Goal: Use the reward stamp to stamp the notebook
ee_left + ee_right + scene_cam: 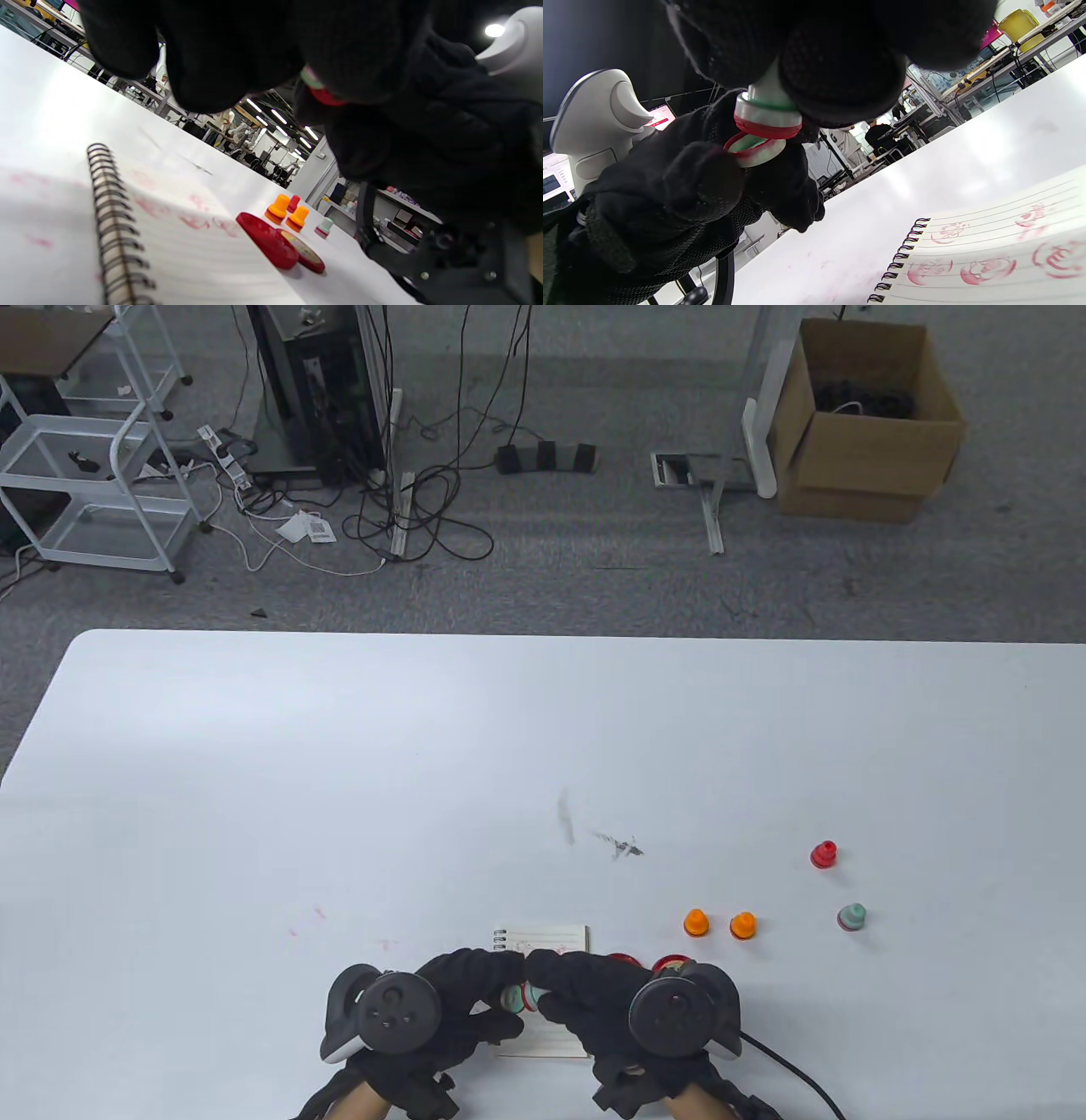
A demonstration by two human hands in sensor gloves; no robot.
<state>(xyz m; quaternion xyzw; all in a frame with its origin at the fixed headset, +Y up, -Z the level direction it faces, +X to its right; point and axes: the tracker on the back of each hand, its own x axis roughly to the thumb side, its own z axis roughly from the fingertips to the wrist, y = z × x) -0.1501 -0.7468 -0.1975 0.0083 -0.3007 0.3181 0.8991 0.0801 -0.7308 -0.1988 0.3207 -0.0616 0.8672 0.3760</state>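
A small white, green and red stamp [517, 998] is held between my two hands, above the spiral notebook [543, 937]. My right hand [543, 984] pinches the stamp's body [768, 114]. My left hand [496, 1003] holds its red-rimmed cap [755, 148], tilted and just off the stamp's bottom end. The notebook's open lined page [988, 262] bears several red stamp prints. In the left wrist view the notebook [178, 254] lies below the hands, and only a sliver of the stamp [318, 87] shows between the gloves.
Two round red discs, one plain [267, 241] and one with a picture on top [303, 254], lie at the notebook's right edge. Two orange stamps [696, 922] [742, 926], a red stamp [823, 855] and a teal stamp [852, 916] stand further right. Grey smudges [624, 847] mark the table.
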